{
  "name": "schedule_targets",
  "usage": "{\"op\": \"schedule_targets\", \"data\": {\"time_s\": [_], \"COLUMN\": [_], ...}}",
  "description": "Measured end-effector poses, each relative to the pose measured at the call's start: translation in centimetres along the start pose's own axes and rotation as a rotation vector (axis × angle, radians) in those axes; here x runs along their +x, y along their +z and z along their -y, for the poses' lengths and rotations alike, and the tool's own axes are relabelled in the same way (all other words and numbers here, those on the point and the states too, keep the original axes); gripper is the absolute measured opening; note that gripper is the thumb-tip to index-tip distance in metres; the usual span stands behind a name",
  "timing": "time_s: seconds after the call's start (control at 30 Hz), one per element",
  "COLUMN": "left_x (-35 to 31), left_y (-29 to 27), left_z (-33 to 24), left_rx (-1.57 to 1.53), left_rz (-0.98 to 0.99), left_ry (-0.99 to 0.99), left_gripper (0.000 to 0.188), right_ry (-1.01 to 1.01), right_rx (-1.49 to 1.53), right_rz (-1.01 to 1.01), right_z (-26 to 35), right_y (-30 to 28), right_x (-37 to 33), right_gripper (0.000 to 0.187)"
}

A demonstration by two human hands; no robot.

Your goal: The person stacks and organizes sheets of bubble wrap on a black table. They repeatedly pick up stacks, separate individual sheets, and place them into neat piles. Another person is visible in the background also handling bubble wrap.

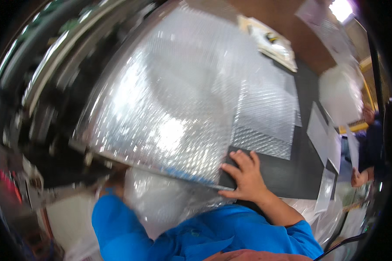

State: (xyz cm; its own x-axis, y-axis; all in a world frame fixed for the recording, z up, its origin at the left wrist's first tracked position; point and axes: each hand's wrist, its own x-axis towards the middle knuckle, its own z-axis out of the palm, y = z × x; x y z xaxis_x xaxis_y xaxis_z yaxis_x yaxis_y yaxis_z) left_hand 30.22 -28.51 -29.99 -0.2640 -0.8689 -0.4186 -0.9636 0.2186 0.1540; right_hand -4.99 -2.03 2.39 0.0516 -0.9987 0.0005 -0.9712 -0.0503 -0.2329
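Note:
A large sheet of transparent bubble wrap [174, 100] covers most of the dark work table [305, 126] in front of me. My right hand [246, 178] lies with fingers spread at the table's near edge, its fingertips beside the lower right corner of that sheet. Smaller pieces of bubble wrap [263, 113] lie flat beyond it, to the right of the big sheet. My left hand [117, 176] is low by the near left corner of the table, blurred, its fingers hidden. More loose transparent plastic [161, 195] hangs below the table edge between my arms.
Dark machinery with rollers [48, 82] runs along the left side. A pale tray-like item [270, 41] lies at the far edge. White sheets [322, 135] and a bulky white plastic bundle [342, 93] are at the right, where another person's hand [361, 176] shows.

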Motion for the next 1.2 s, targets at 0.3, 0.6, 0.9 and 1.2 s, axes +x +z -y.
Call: {"op": "schedule_targets", "data": {"time_s": [0.3,0.6,0.9,1.2], "left_x": [2.7,3.5,1.6,-2.3], "left_y": [1.1,3.3,1.9,-3.9], "left_z": [0.5,0.0,1.7,4.5], "left_rx": [0.113,0.134,0.106,0.083], "left_rz": [0.137,0.168,0.107,-0.044], "left_ry": [-0.029,-0.036,-0.020,0.112], "left_gripper": [0.038,0.039,0.041,0.042], "right_ry": [0.044,0.062,0.023,0.000], "right_rx": [0.002,0.005,-0.011,-0.009], "right_rz": [0.085,0.063,0.041,-0.070], "right_z": [-0.3,-0.2,0.0,-0.4], "right_y": [-0.2,0.1,-0.2,0.5], "right_x": [-0.4,-0.9,-0.9,-1.2], "right_gripper": [0.071,0.071,0.072,0.074]}}
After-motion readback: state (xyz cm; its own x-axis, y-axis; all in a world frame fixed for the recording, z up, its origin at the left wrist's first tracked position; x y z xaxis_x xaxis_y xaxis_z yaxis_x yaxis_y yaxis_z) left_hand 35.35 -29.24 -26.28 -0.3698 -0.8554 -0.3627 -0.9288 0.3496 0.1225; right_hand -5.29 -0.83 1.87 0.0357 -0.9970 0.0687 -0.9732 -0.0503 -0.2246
